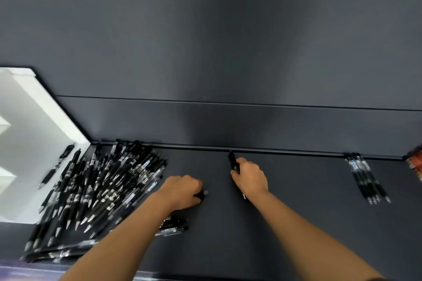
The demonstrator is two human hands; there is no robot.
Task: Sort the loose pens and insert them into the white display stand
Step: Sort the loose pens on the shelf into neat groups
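A big heap of loose black pens (102,189) lies on the dark shelf at the left, partly over the white display stand (29,132). My left hand (182,191) is curled round a black pen whose end pokes out at its right side (203,194). My right hand (250,177) grips another black pen (233,159) whose far end reaches the rail at the back of the shelf. A small sorted bunch of pens (365,178) lies at the right, also against the rail.
A few pens (173,226) lie under my left forearm. A red-orange item (415,162) shows at the far right edge. A dark back panel (228,121) rises behind the shelf. The shelf's front edge (205,277) runs along the bottom.
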